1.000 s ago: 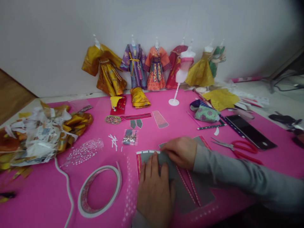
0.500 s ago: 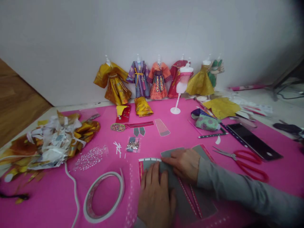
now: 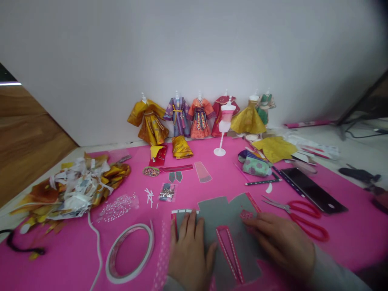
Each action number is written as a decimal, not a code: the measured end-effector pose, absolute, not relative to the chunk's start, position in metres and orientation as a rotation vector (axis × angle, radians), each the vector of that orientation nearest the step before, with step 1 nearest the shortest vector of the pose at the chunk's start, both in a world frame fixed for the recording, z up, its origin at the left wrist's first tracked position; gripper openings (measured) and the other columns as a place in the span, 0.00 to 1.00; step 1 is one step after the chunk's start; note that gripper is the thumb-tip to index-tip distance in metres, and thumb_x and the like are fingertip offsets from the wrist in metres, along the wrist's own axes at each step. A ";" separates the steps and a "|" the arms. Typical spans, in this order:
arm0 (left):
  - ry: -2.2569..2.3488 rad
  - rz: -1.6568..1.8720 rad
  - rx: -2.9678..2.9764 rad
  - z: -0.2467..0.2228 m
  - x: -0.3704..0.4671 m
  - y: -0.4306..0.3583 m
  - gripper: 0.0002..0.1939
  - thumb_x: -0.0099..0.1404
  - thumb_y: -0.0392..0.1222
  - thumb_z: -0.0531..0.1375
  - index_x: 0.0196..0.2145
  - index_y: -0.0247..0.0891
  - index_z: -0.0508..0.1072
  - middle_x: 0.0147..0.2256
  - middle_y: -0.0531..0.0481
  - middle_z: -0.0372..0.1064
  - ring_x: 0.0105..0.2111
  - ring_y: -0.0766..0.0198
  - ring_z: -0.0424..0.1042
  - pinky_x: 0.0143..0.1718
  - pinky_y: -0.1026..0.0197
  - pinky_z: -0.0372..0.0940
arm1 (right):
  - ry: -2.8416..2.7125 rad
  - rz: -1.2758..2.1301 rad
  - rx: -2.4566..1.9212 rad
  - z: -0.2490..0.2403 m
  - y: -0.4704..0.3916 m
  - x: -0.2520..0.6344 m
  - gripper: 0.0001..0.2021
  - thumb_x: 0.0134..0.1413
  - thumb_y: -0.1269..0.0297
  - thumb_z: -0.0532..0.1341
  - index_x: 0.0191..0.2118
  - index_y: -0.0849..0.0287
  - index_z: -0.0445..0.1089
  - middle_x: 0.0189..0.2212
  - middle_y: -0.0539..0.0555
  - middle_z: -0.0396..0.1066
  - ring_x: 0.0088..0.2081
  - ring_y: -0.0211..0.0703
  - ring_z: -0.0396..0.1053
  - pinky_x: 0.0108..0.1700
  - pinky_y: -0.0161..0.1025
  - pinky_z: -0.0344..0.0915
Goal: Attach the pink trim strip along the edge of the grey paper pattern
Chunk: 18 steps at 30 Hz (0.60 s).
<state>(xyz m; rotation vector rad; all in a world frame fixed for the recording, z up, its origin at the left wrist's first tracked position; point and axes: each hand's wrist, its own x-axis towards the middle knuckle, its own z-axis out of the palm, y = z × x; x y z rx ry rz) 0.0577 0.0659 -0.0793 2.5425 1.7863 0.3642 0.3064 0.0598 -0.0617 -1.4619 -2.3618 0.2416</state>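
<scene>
Landmark: grey paper garment piece (image 3: 220, 212), lying flat on the pink mat (image 3: 60, 258) at the near edge, its red dotted trim strips meeting in a narrow V at the middle.
Left hand (image 3: 189, 252): palm down, fingers spread and flat, pressing the left part of the grey piece; it grips nothing.
Right hand (image 3: 283, 242): laid open over the right edge of the grey piece, fingertips at a small red patterned patch there; nothing is pinched or enclosed.
Tape ring (image 3: 130, 252): left of the grey piece, just beside the left hand, flat on the mat.
Red scissors (image 3: 300, 214): right of the grey piece, near the right hand but apart from it.
Black phone (image 3: 313, 190): beyond the scissors, further right.
Scrap heap (image 3: 75, 186): far left of the grey piece, gold and white paper offcuts.
Dressed mannequins (image 3: 200, 115): behind the grey piece, in a row against the white wall.
Bare white mannequin (image 3: 224, 123): standing just in front of that row.
</scene>
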 end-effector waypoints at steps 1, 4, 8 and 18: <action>1.782 0.350 2.544 -0.078 0.059 0.066 0.25 0.63 0.46 0.56 0.55 0.32 0.69 0.58 0.33 0.65 0.59 0.40 0.63 0.57 0.28 0.55 | -2.337 0.218 -1.486 -0.063 0.056 0.312 0.18 0.61 0.70 0.49 0.51 0.53 0.71 0.40 0.56 0.76 0.41 0.47 0.74 0.40 0.43 0.71; 1.805 0.406 2.552 -0.074 0.057 0.065 0.23 0.64 0.47 0.55 0.54 0.34 0.70 0.58 0.33 0.65 0.58 0.40 0.64 0.56 0.29 0.57 | -2.249 0.006 -1.597 -0.065 0.051 0.336 0.18 0.61 0.67 0.49 0.49 0.51 0.73 0.37 0.55 0.76 0.36 0.46 0.76 0.34 0.41 0.73; 1.860 0.647 2.638 -0.069 0.038 0.055 0.18 0.66 0.45 0.54 0.51 0.37 0.69 0.55 0.35 0.68 0.55 0.43 0.68 0.53 0.30 0.62 | -2.234 -0.421 -1.623 -0.074 0.051 0.384 0.18 0.59 0.64 0.52 0.47 0.58 0.76 0.39 0.62 0.77 0.38 0.52 0.77 0.35 0.43 0.76; 2.203 0.653 2.574 -0.069 -0.055 0.025 0.15 0.65 0.41 0.53 0.43 0.36 0.75 0.41 0.38 0.76 0.42 0.45 0.75 0.43 0.42 0.71 | -2.237 -0.433 -1.671 -0.137 0.060 0.453 0.19 0.61 0.60 0.51 0.46 0.59 0.77 0.49 0.60 0.74 0.47 0.55 0.74 0.47 0.53 0.75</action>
